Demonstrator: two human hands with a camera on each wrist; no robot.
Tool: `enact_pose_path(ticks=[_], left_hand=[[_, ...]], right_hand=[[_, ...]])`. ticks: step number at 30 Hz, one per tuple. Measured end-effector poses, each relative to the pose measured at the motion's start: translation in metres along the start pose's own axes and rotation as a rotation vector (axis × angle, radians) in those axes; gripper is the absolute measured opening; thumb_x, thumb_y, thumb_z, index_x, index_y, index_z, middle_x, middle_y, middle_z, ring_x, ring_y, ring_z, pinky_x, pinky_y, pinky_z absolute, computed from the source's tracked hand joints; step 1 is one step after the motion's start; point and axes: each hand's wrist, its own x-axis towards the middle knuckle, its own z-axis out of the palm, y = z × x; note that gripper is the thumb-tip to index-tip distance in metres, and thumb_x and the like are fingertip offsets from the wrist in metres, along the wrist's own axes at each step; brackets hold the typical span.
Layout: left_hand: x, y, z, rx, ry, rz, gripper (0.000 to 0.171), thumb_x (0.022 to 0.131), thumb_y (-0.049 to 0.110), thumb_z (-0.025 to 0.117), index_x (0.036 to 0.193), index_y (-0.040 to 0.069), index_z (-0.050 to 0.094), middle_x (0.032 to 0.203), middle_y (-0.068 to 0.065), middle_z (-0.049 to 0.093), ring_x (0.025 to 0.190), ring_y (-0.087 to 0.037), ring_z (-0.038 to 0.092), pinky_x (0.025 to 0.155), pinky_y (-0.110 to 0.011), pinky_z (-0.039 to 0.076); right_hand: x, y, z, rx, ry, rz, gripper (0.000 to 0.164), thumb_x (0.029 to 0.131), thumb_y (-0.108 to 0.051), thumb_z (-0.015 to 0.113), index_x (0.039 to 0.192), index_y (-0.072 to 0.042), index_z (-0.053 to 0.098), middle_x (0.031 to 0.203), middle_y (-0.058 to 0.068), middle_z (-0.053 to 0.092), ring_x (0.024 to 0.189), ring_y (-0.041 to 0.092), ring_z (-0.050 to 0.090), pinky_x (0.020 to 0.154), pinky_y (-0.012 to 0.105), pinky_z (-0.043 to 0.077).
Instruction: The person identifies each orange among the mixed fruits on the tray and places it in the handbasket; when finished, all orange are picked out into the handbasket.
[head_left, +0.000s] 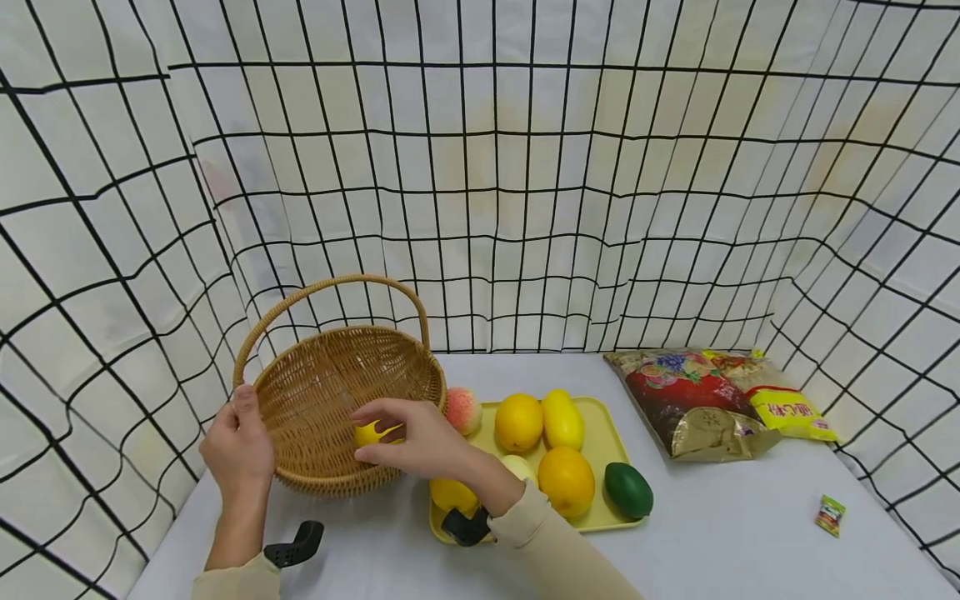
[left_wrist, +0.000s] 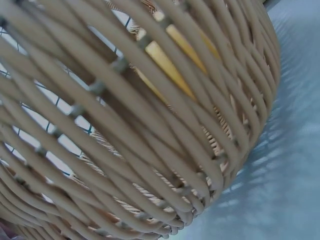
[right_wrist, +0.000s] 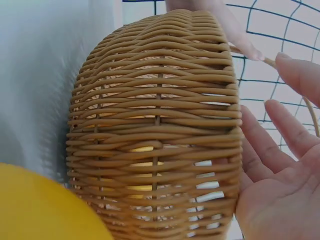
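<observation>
My left hand [head_left: 242, 442] grips the left rim of a wicker basket [head_left: 311, 392] near the foot of its arched handle, thumb on top. The basket tilts with its opening towards me. Inside lies a yellow fruit [head_left: 366, 436], partly hidden behind my right hand [head_left: 420, 435]; its yellow also shows through the weave [left_wrist: 125, 100] in the left wrist view. Right-hand fingers reach over the basket's near right rim, loosely bent. In the right wrist view the palm [right_wrist: 285, 195] is bare, beside the basket wall [right_wrist: 155, 110].
Right of the basket, a yellow tray [head_left: 603, 429] bears oranges [head_left: 567, 482], a long yellow fruit [head_left: 562, 421], a dark green avocado [head_left: 628, 490] and a partly hidden pale fruit. A peach [head_left: 462, 411] is beside the basket. Food bags [head_left: 693, 400] and a small packet [head_left: 830, 515] lie farther right.
</observation>
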Motion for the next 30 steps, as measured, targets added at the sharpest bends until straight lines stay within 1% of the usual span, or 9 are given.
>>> enact_pose_path(ticks=[5,9,14,16,17,22,24,28,30], left_hand=[[0.0,0.0,0.0,0.023,-0.011,-0.025,0.06,0.1,0.055,0.045,0.059,0.011,0.034,0.048,0.004,0.027,0.042,-0.006,0.017,0.043,-0.025,0.012],[0.002,-0.001,-0.001,0.038,-0.018,-0.041,0.06,0.1,0.054,0.044,0.059,0.011,0.033,0.048,0.003,0.026,0.043,-0.007,0.017,0.044,-0.026,0.013],[0.003,-0.001,-0.002,0.044,-0.024,-0.053,0.06,0.1,0.053,0.045,0.059,0.011,0.034,0.048,0.004,0.027,0.043,-0.007,0.017,0.044,-0.026,0.014],[0.004,-0.001,-0.002,0.046,-0.026,-0.06,0.059,0.101,0.053,0.044,0.06,0.011,0.034,0.048,0.003,0.027,0.043,-0.007,0.018,0.045,-0.027,0.014],[0.004,-0.001,-0.003,0.051,-0.028,-0.065,0.059,0.101,0.053,0.044,0.06,0.011,0.034,0.049,0.003,0.027,0.043,-0.007,0.018,0.045,-0.027,0.014],[0.004,-0.002,-0.003,0.056,-0.029,-0.069,0.059,0.101,0.053,0.043,0.06,0.011,0.034,0.049,0.003,0.027,0.043,-0.008,0.018,0.045,-0.027,0.014],[0.004,-0.002,-0.003,0.054,-0.026,-0.066,0.059,0.101,0.053,0.044,0.06,0.011,0.034,0.049,0.003,0.026,0.043,-0.007,0.017,0.045,-0.027,0.014],[0.005,-0.002,-0.003,0.051,-0.028,-0.065,0.06,0.101,0.053,0.044,0.059,0.011,0.034,0.048,0.004,0.026,0.043,-0.007,0.017,0.044,-0.026,0.014],[0.005,-0.002,-0.003,0.049,-0.032,-0.071,0.059,0.101,0.053,0.044,0.06,0.011,0.034,0.048,0.004,0.026,0.043,-0.007,0.017,0.044,-0.026,0.014]], right_hand=[[-0.018,0.002,-0.008,0.064,0.074,-0.026,0.037,0.089,-0.022,0.074,0.124,-0.017,0.062,0.119,-0.008,0.063,0.102,0.005,0.061,0.088,0.024,0.05],[-0.031,0.003,-0.018,0.086,0.134,-0.04,0.036,0.091,-0.022,0.072,0.125,-0.015,0.062,0.123,-0.004,0.062,0.105,0.006,0.059,0.093,0.03,0.049],[-0.046,0.01,-0.031,0.115,0.195,-0.04,0.034,0.091,-0.017,0.071,0.124,-0.013,0.063,0.125,0.005,0.06,0.11,0.02,0.06,0.096,0.044,0.048],[-0.051,0.015,-0.035,0.116,0.209,-0.022,0.034,0.091,-0.015,0.071,0.124,-0.013,0.063,0.125,0.006,0.059,0.111,0.026,0.059,0.096,0.045,0.047],[-0.054,0.012,-0.038,0.11,0.215,-0.017,0.033,0.091,-0.012,0.071,0.123,-0.011,0.063,0.125,0.009,0.059,0.11,0.028,0.059,0.096,0.047,0.047],[-0.069,0.02,-0.048,0.104,0.237,0.054,0.036,0.09,-0.008,0.07,0.124,-0.004,0.061,0.126,0.014,0.061,0.111,0.034,0.059,0.095,0.047,0.047],[-0.075,0.028,-0.053,0.094,0.246,0.076,0.037,0.09,-0.011,0.071,0.125,-0.007,0.061,0.127,0.011,0.061,0.112,0.032,0.059,0.095,0.046,0.048],[-0.091,0.031,-0.064,0.051,0.269,0.118,0.035,0.09,-0.017,0.072,0.124,-0.015,0.062,0.127,0.004,0.061,0.112,0.026,0.057,0.096,0.043,0.047],[-0.099,0.034,-0.07,0.023,0.282,0.127,0.034,0.09,-0.019,0.073,0.123,-0.017,0.063,0.126,0.001,0.061,0.111,0.025,0.057,0.097,0.042,0.047]])
